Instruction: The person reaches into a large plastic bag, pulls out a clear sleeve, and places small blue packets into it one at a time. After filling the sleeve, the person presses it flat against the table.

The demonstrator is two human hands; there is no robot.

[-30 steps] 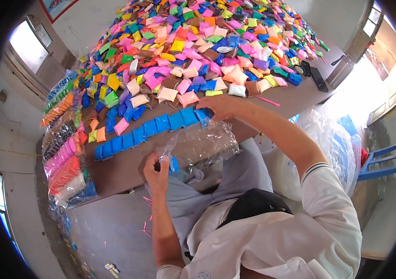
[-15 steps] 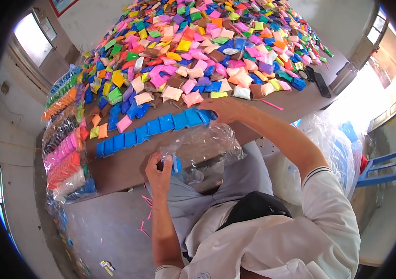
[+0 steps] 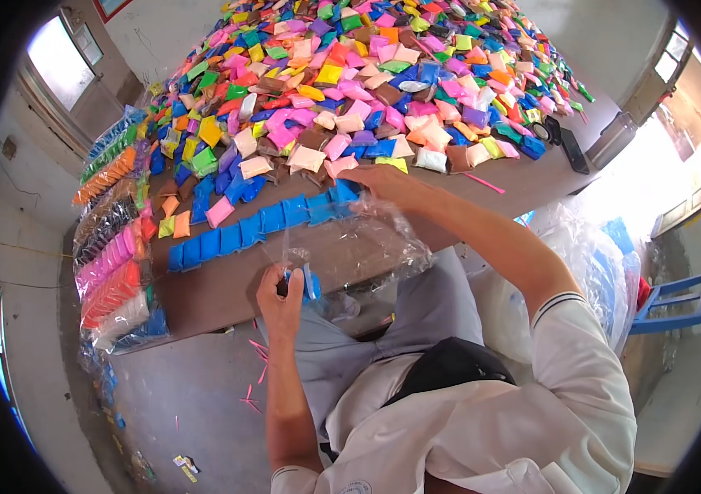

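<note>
A row of flat blue packets (image 3: 250,230) lies along the near side of the brown table. At its right end my right hand (image 3: 383,188) grips the last blue packet, which is tipped up under the fingertips. My left hand (image 3: 279,295) is closed at the table's front edge, pinching the edge of a clear plastic bag (image 3: 367,251). Blue material (image 3: 311,284) shows beside its fingers. The bag spreads right from there, below my right forearm, over the table edge and my lap.
A big heap of small coloured packets (image 3: 342,90) covers the table's back. Bagged rows of packets (image 3: 112,255) line the left end. A metal cup (image 3: 612,140) and a black phone-like object (image 3: 568,148) stand at right. A blue stool (image 3: 675,300) and large plastic bags (image 3: 564,272) are on the right.
My right hand has moved left along the row, and the end packet now stands tipped up. The clear bag has shifted and lifted slightly near the right hand. My left hand has barely moved.
</note>
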